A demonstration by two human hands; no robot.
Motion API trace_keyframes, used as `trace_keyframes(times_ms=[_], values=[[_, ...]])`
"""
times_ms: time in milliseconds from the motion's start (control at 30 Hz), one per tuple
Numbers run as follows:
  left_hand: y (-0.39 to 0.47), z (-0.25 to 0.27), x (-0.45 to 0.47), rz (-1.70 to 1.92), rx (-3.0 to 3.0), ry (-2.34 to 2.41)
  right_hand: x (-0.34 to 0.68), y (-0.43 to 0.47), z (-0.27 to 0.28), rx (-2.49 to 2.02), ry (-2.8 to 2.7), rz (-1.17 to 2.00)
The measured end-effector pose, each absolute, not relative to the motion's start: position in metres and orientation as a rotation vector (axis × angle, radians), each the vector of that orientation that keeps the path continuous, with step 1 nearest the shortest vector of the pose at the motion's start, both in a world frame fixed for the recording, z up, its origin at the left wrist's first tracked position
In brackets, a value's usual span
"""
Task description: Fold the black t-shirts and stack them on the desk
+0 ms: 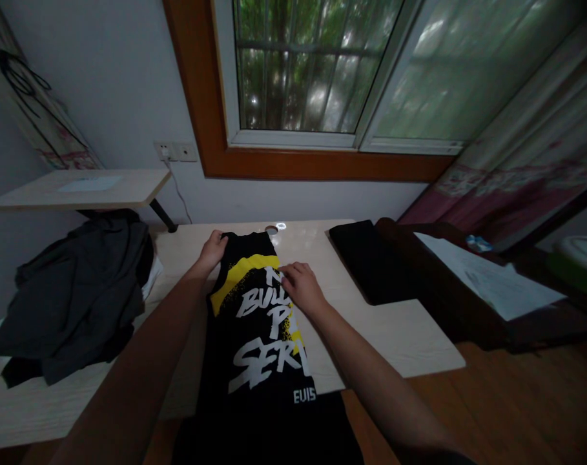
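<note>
A black sleeveless shirt [268,310] with a yellow band and white lettering lies lengthwise on the pale table, its lower end reaching over the near edge toward me. The lettering is cut off along its right side, where the cloth is folded under or turned away. My left hand [212,252] is closed on the far left corner at the shoulder, fingertips partly hidden by the cloth. On the right edge, level with the top lettering, my right hand [303,285] has its bent fingers on the fabric and seems to grip it.
Dark grey clothes [80,290] are heaped at the left, beside a small raised shelf [80,187]. A flat black item [370,258] lies right of the shirt. Farther right, papers [487,274] rest on a dark surface. The table [409,342] stands against the wall beneath a window.
</note>
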State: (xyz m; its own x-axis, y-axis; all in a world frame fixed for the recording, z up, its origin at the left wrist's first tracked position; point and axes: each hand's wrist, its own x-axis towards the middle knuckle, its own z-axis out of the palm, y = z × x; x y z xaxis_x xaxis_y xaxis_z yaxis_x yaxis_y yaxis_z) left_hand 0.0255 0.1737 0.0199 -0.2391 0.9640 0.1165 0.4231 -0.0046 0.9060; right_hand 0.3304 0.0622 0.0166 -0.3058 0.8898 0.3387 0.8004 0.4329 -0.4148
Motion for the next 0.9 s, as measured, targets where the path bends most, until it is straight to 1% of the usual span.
trace_keyframes(times_ms=[167, 333, 567, 700, 900], values=[[0.169, 0.010, 0.023, 1.247, 1.429, 1.692, 0.329, 0.090, 0.012, -1.365, -2.086, 0.313], [0.170, 0.003, 0.023, 1.265, 1.428, 1.696, 0.314, 0.147, 0.008, -1.391, -2.031, 0.375], [0.167, -0.002, 0.022, 1.278, 1.520, 1.691, 0.285, 0.217, 0.017, -1.392, -2.168, 0.352], [0.167, -0.003, 0.021, 1.274, 1.566, 1.716, 0.267, 0.233, 0.018, -1.300, -2.281, 0.401], [0.172, -0.009, 0.020, 1.289, 1.561, 1.736, 0.262, 0.241, 0.013, -1.405, -2.174, 0.378]])
